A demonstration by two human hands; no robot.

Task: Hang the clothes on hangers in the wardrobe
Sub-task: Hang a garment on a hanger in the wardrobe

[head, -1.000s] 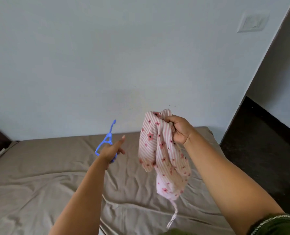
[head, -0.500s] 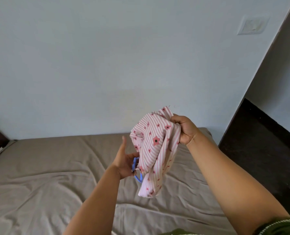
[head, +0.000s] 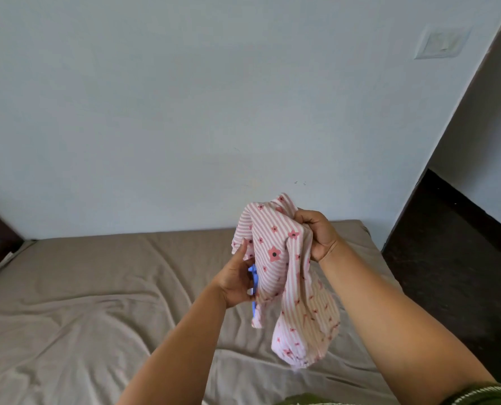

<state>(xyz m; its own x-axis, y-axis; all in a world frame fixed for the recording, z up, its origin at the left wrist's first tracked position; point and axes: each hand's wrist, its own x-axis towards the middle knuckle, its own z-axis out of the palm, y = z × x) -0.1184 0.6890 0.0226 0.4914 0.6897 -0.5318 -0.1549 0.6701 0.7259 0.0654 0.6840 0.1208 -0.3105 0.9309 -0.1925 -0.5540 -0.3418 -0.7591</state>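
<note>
Right grip (head: 316, 235) tight on striped garment (head: 275, 258), left grip (head: 236, 280) round blue hanger (head: 253, 283), above bed (head: 97, 287)

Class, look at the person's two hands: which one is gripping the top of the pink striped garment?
The right hand grips the bunched top of the pink striped garment. The left hand, lower down, holds the blue hanger against it.

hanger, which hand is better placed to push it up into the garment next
Left. The left hand already holds the blue hanger at the garment, while the right hand grips its top.
</note>
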